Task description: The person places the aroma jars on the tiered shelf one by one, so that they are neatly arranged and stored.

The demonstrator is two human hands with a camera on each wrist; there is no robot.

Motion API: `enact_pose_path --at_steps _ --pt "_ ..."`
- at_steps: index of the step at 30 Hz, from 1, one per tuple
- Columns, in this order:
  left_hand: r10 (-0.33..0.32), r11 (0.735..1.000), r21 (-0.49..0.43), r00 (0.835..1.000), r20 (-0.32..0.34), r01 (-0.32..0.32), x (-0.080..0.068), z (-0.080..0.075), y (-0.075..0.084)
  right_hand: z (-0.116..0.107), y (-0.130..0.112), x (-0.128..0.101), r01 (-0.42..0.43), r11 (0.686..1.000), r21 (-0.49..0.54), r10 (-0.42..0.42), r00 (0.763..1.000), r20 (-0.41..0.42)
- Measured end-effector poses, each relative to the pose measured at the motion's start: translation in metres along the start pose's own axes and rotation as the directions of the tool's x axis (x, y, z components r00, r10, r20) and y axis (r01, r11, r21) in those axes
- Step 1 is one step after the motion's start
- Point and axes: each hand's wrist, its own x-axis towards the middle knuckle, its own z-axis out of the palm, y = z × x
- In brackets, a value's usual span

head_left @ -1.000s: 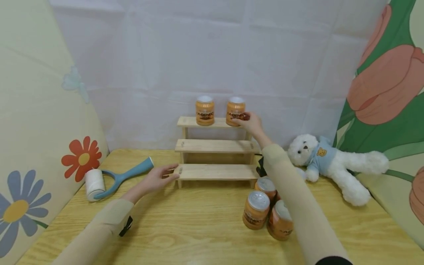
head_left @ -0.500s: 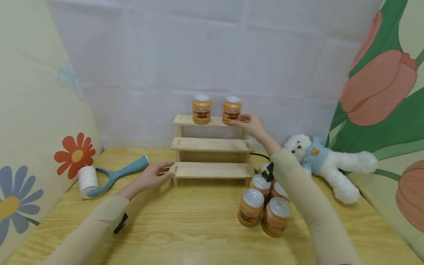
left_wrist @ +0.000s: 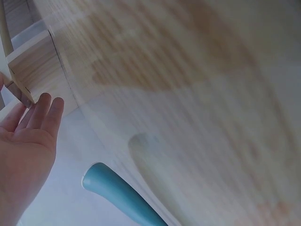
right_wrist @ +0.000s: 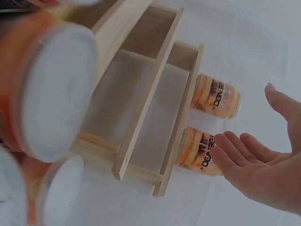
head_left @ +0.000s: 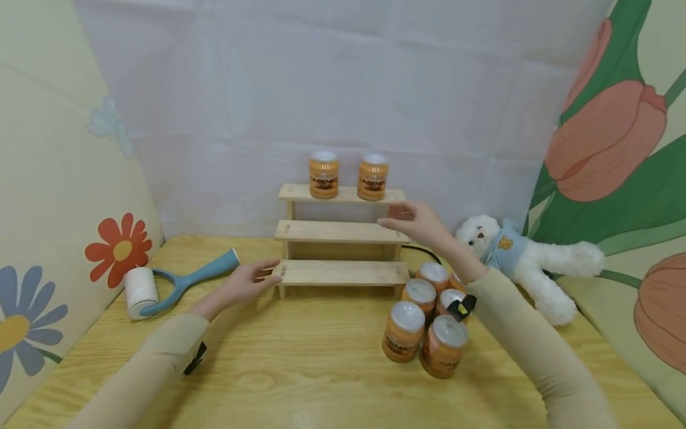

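Note:
A three-tier wooden display stand (head_left: 343,231) stands on the table against the white backdrop. Two orange cans, the left one (head_left: 324,175) and the right one (head_left: 373,177), sit upright on its top tier, labels forward. My left hand (head_left: 248,282) holds the left end of the lowest tier between thumb and fingers; the left wrist view shows the fingertips at the board's end. Just below and right of the right can, my right hand (head_left: 415,221) hovers with fingers extended and nothing in it. In the right wrist view the hand (right_wrist: 256,165) overlaps that can, apart from it.
Several more orange cans (head_left: 403,333) cluster at the stand's front right, partly under my right forearm. A white plush toy (head_left: 527,259) lies at the right. A blue-handled lint roller (head_left: 187,285) lies on the left. A black cable (head_left: 426,251) runs behind the cans.
My right hand has let go of the right can on the top tier and drawn back down and to the right. The left hand has stayed at the stand's end.

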Motion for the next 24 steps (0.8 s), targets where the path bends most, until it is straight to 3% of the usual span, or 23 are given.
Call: enact_pose_path --at_steps 9,17,24 --pt "0.007 1.0 -0.002 1.0 0.003 -0.007 -0.001 0.001 0.0 0.002 0.008 -0.04 0.048 0.999 0.006 -0.048 0.998 0.042" --pt "0.011 1.0 0.0 1.0 0.008 -0.011 0.003 0.001 -0.005 0.002 0.018 -0.073 -0.025 0.999 -0.046 0.029 0.997 0.076" --pt "0.01 1.0 -0.002 1.0 0.019 -0.01 0.003 0.001 -0.003 0.007 0.033 -0.095 0.031 0.998 -0.046 -0.026 0.993 0.112"
